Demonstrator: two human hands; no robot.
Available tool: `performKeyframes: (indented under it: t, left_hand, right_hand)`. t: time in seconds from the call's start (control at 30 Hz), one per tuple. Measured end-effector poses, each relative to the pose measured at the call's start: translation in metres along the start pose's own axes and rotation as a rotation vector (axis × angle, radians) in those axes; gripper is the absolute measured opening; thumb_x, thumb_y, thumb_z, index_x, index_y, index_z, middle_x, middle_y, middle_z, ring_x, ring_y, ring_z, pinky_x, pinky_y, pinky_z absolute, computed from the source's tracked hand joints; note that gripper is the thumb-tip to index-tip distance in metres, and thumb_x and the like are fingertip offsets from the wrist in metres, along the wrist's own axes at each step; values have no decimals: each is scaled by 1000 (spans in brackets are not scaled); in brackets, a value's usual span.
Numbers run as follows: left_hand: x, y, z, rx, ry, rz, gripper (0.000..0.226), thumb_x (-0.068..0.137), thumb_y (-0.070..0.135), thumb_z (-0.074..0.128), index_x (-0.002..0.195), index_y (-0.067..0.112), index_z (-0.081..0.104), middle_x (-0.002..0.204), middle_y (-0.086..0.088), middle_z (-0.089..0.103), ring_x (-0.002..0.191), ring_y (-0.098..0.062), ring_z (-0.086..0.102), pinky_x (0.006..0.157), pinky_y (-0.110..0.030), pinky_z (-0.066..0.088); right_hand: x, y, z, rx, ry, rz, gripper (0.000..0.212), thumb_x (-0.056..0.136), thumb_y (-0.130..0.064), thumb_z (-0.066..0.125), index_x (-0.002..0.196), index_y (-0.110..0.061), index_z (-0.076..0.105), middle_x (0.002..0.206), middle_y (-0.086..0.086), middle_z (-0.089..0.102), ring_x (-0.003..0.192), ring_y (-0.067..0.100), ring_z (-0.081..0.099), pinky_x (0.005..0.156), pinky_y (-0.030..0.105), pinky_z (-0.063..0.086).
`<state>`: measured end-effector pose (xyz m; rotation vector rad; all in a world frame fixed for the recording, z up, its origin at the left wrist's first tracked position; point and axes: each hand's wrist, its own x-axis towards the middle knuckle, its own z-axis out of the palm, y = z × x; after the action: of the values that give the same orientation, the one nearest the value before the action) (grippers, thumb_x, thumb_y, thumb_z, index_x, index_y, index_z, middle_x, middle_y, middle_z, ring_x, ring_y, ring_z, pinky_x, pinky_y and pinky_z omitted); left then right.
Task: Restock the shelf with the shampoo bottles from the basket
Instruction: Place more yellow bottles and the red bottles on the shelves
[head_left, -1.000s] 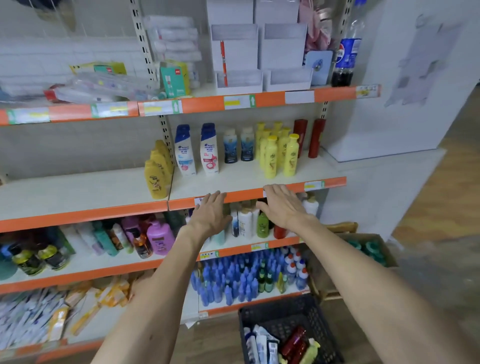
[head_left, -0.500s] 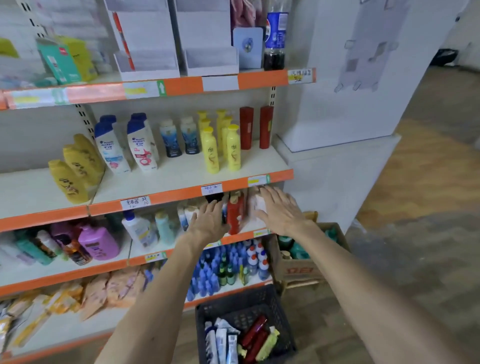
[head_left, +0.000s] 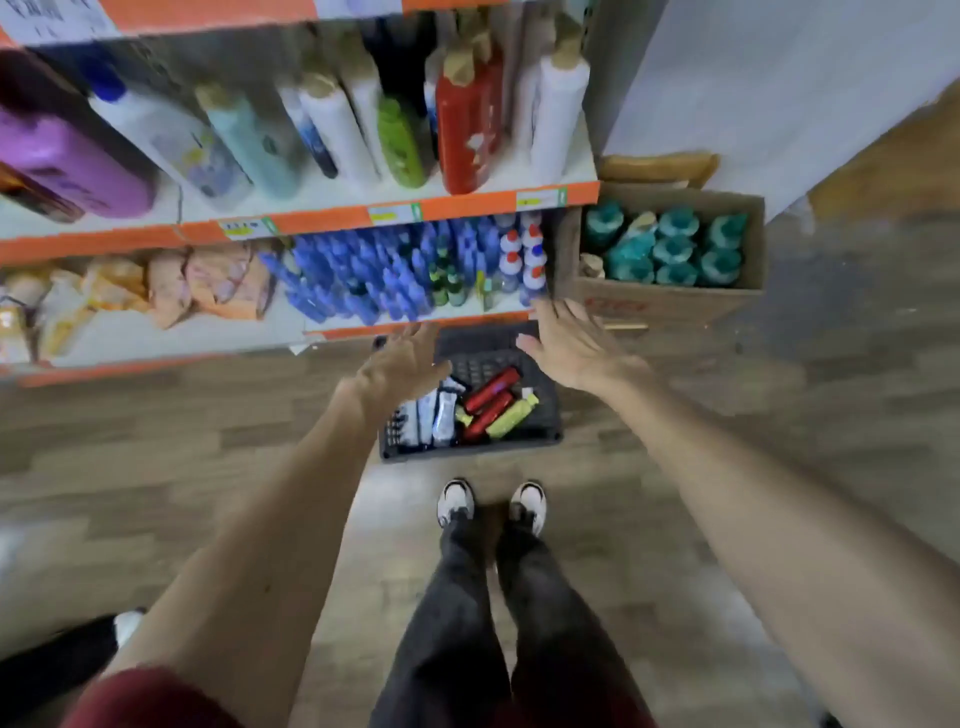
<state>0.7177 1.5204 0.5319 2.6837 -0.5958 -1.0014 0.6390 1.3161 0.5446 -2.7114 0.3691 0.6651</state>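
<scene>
Wood-plank floor (head_left: 779, 415): you are standing on it in white shoes (head_left: 456, 501), facing a dark basket (head_left: 470, 447) that is sitting just ahead of your feet. A cardboard box (head_left: 660, 304) of teal-capped bottles is resting to its right, beside the shelving. Upper visible shelf (head_left: 332, 218): it is carrying upright bottles. Bottom shelf (head_left: 156, 338): it is holding small blue bottles (head_left: 363, 275) and orange packets (head_left: 208, 283).

Dark basket (head_left: 545, 410) held red bottles (head_left: 491, 389), a yellow-green bottle (head_left: 511, 415), and white-blue tubes (head_left: 436, 415). Shelf edge (head_left: 467, 208) was orange. Cardboard box (head_left: 665, 301) held teal caps (head_left: 675, 249). Shoes (head_left: 455, 501) were white-black.
</scene>
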Motion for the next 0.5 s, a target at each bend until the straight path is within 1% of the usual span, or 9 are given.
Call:
performKeyframes:
  t: [0.1, 0.17, 0.23, 0.3, 0.37, 0.43, 0.5]
  left_hand:
    - [43, -33, 61, -11, -106, -21, 63, 92, 29, 58, 146, 9, 33, 147, -18, 38, 136, -36, 36, 110, -43, 33]
    - [74, -59, 102, -25, -117, -51, 58, 92, 27, 57, 143, 9, 38, 145, -18, 41, 133, -36, 39, 108, -43, 36]
    - [101, -83, 140, -26, -133, -62, 55, 93, 23, 55, 144, 10, 38, 145, -18, 40, 132, -36, 41, 106, -41, 37]
    - [129, -104, 183, -3, -178, -53, 56, 95, 22, 52, 146, 10, 33, 149, -16, 37, 135, -34, 37, 107, -40, 34]
    - [160, -122, 230, 6, -194, -41, 57, 96, 25, 51, 147, 11, 30, 150, -15, 37, 136, -32, 36, 108, -41, 35]
    - [196, -139, 281, 10, -206, -23, 55, 95, 27, 50, 145, 10, 33, 147, -15, 41, 133, -32, 41, 106, -42, 37]
    - [232, -153, 332, 4, -205, 9, 54, 95, 25, 51, 144, 11, 36, 145, -13, 43, 131, -31, 42, 106, -40, 37]
  right_hand:
    - [35, 17, 68, -1, -129, 43, 58, 100, -45, 41, 146, -12, 30, 149, 12, 38, 140, 30, 28, 110, 46, 31]
    - [65, 28, 117, 15, -188, 62, 59, 100, -45, 41, 147, -11, 29, 149, 14, 39, 138, 33, 30, 109, 47, 32]
    - [97, 39, 165, 34, -212, 74, 58, 100, -45, 41, 146, -12, 30, 148, 13, 41, 137, 34, 32, 108, 47, 34]
    - [127, 50, 214, 44, -218, 65, 57, 100, -43, 43, 146, -12, 30, 147, 12, 42, 135, 34, 34, 106, 47, 36]
    - [156, 61, 264, 34, -211, 56, 55, 100, -40, 44, 147, -13, 32, 146, 10, 45, 133, 34, 37, 104, 46, 38]
    - [185, 75, 316, 17, -211, 53, 53, 100, -38, 46, 146, -15, 34, 143, 9, 47, 131, 33, 40, 102, 44, 40]
    - [214, 91, 366, 28, -258, 88, 49, 99, -36, 48, 141, -14, 38, 138, 10, 51, 125, 33, 47, 97, 42, 43]
